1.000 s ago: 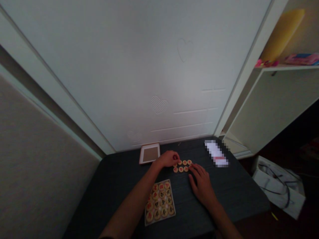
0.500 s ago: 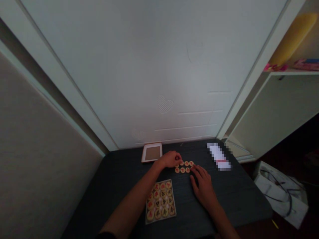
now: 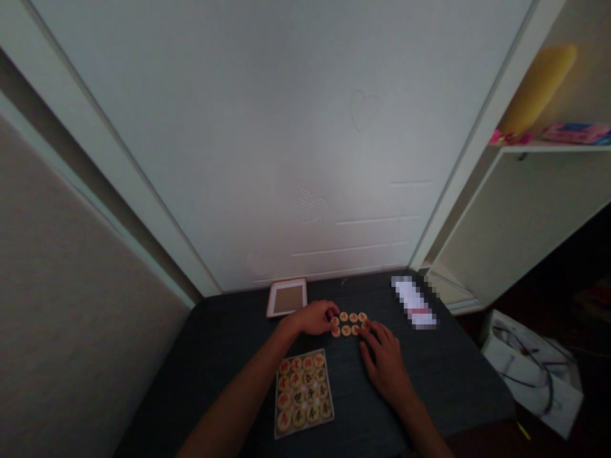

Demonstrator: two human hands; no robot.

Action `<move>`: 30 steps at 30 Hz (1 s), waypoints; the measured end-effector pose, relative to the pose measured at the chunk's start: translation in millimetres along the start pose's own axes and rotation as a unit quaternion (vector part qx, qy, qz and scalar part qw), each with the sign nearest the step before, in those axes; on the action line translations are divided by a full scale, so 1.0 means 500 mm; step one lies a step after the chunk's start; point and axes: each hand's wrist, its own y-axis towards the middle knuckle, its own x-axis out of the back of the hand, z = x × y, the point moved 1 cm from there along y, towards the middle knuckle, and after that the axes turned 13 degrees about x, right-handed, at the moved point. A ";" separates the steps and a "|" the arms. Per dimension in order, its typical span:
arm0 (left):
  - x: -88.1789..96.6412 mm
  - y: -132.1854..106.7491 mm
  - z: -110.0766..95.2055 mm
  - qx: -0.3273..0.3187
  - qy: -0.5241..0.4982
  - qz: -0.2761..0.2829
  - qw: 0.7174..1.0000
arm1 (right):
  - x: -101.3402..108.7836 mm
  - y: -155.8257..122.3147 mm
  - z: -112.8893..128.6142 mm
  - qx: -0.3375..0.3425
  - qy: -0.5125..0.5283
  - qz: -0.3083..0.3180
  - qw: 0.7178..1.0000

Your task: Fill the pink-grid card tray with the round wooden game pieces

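Note:
On the dark table, several round Chinese chess pieces (image 3: 346,331) with red characters lie close together in two short rows. My left hand (image 3: 317,317) is at the left end, its thumb and curled forefinger around an end piece (image 3: 335,322). At the right end, my right hand (image 3: 386,357) rests with fingers stretched out and thumb apart, fingertips touching the end of the rows. Nearer me, beside my left forearm, sits a square open box (image 3: 329,394) filled with pieces in red and black characters.
A shallow box lid (image 3: 288,299) with a brown inside lies at the table's back edge, against the white panel (image 3: 267,127). At the back right is a blurred white item (image 3: 414,302). A white bag (image 3: 534,375) stands beyond the table's right side.
My left hand has shifted from above the rows to their left end, uncovering more pieces. My right hand stays at the right end. The whole view has shifted slightly.

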 end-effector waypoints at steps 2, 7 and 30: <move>-0.003 -0.009 -0.004 -0.003 0.006 -0.003 1.000 | 0.004 0.002 0.002 0.002 0.000 0.001 1.000; -0.006 -0.013 -0.009 -0.002 0.029 -0.016 0.999 | 0.004 0.004 -0.001 0.005 0.018 -0.032 0.999; -0.001 -0.042 -0.007 0.003 -0.004 -0.057 0.998 | 0.009 0.045 -0.041 -0.019 0.107 -0.004 0.994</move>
